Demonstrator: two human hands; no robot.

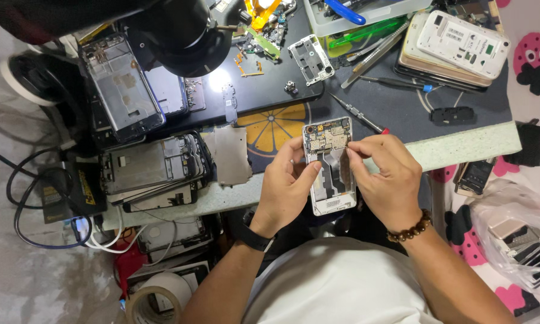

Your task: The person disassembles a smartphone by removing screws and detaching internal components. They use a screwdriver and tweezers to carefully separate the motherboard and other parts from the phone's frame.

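My left hand [286, 186] grips the left edge of an opened white phone frame [333, 201], its circuit board and flat cable exposed and facing up. My right hand [387, 177] steadies the frame's right edge, with thumb and forefinger pinched on a small part or the flat cable at the frame's middle. The phone is held above the near edge of the worktable [462, 147]. A black wristband sits on my left wrist and a brown bead bracelet on my right.
Stripped phone frames [153, 168] are stacked at the left, with another [123, 90] behind them. A black microscope head [186, 30] overhangs a dark mat. Screwdrivers [357, 114], tweezers, a white phone stack [456, 45], tape roll [159, 297] and cables surround the spot.
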